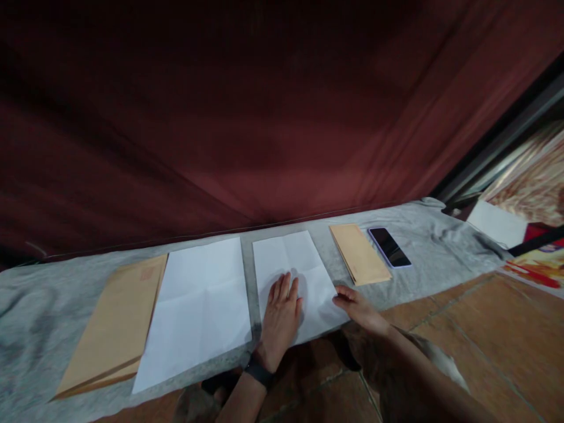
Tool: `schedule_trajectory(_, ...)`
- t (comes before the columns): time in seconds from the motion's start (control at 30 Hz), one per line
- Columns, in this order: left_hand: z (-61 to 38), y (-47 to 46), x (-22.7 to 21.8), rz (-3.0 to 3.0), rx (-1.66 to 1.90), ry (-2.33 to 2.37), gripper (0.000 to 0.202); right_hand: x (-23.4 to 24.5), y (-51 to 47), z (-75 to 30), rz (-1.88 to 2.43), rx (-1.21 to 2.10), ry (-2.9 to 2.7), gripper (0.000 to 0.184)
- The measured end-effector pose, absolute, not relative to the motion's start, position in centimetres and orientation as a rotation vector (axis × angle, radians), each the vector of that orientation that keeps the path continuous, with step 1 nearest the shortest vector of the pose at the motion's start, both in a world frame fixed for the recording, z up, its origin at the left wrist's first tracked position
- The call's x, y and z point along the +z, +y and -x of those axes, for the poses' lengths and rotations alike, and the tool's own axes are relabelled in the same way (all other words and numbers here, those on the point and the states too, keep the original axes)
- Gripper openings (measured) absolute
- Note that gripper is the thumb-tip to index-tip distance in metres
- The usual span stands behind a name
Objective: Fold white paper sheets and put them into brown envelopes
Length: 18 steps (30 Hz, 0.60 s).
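The white sheet (291,249) lies under flattened left fingers (284,288), its edge pinched by right fingers (346,292).

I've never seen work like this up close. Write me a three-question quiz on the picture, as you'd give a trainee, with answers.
1. What lies between the right sheet and the phone?
2. True or false: the left hand lies palm-down on the right sheet.
3. Fill in: the ____ hand is nearer the phone.

Key:
1. A brown envelope.
2. True.
3. Right: the right hand.
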State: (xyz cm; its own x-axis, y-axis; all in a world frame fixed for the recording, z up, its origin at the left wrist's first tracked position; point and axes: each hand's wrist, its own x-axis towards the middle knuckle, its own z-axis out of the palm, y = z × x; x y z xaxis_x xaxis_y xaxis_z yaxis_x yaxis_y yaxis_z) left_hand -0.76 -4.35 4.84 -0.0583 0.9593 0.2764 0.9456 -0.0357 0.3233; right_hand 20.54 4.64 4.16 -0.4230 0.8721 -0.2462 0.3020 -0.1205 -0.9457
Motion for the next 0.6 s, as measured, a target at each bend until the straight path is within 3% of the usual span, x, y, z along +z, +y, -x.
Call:
schedule_trajectory(0.2, 0.4, -3.8, 3.7, -2.145, 0.562, 2.235, 0.050, 3.8, 4.2, -20.6, 1.284, 1.555, -1.739, 0.024)
schedule_trajectory(0.43, -0.8, -4.0, 2.7, -2.158, 0.571, 2.346, 0.053, 6.9, 4.2, -19.7, 1.341, 0.749, -2.139, 0.038)
schedule_trajectory(0.6, -0.6, -3.8, 1.5, -2.184, 0.599, 2.390, 0.058, 7.3, 4.5, -13.4, 0.977, 0.923, -2.311, 0.047)
